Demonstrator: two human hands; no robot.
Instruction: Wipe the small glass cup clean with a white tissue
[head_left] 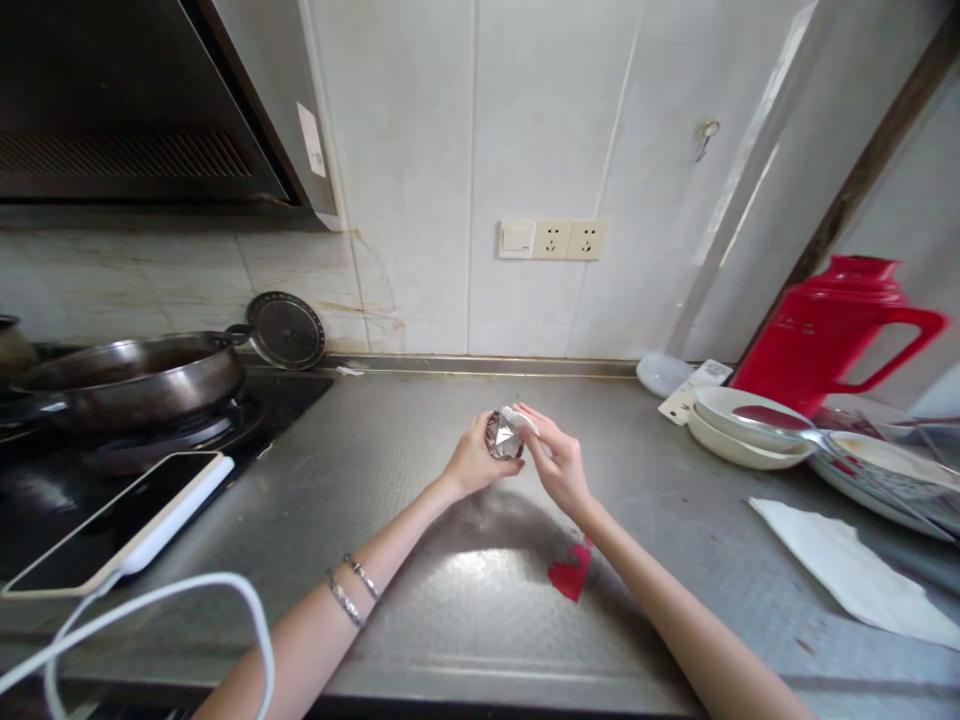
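Head view: past the red heart (pixel 570 572), the left hand (pixel 472 457) gripped a shiny round thing (pixel 503 440), the right hand (pixel 559 467) pinched white tissue (pixel 519 417); steady, soft wiping seemed best.

A kitchen: stove (pixel 289 412), pan (pixel 169 388), range hood (pixel 127 90).

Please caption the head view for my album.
Over a grey metal countertop, the left hand holds a round dark-and-silver object; the right hand holds white paper at its edge.
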